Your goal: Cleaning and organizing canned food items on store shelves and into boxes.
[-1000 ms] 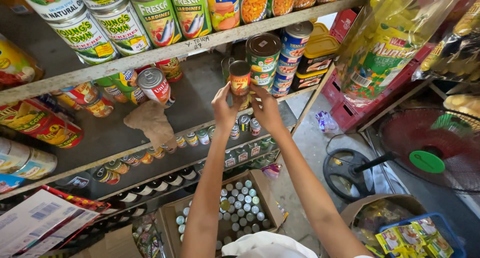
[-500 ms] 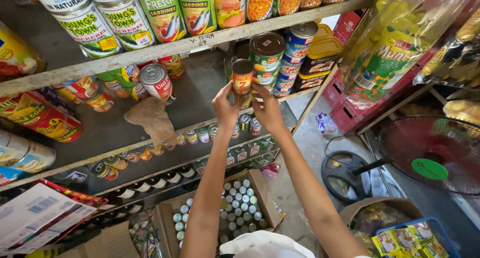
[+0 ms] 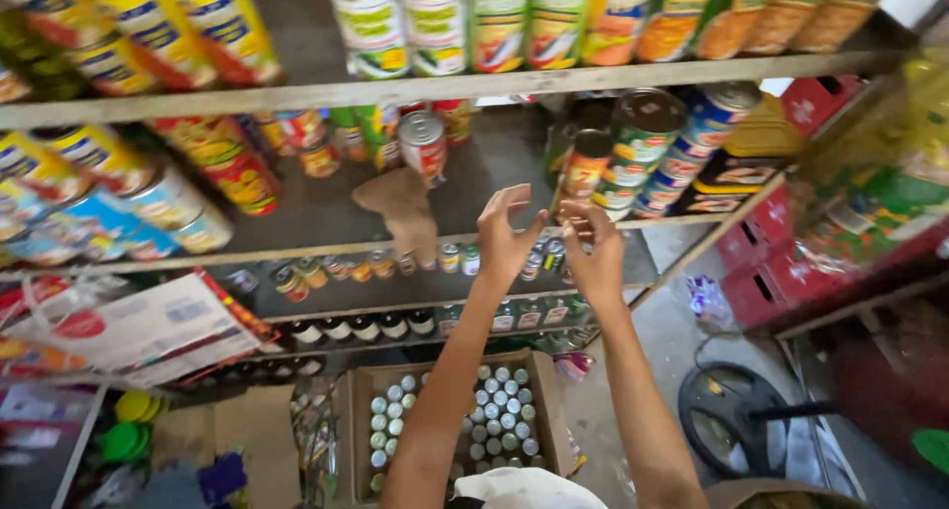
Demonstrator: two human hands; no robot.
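1. Before the middle shelf [image 3: 326, 217], head view: left hand [image 3: 506, 240] and right hand [image 3: 591, 252] raised, fingers spread, holding nothing.
2. Small brown-topped can [image 3: 585, 165] stands on the shelf just above the hands, beside stacked green-labelled cans [image 3: 638, 148].
3. Cardboard box [image 3: 554, 425] on floor below, filled with upright small cans [image 3: 499, 410].

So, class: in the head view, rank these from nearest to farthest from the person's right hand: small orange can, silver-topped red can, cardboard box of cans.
1. Small orange can, just above the right hand.
2. Silver-topped red can, up and left.
3. Cardboard box of cans, far below on the floor.
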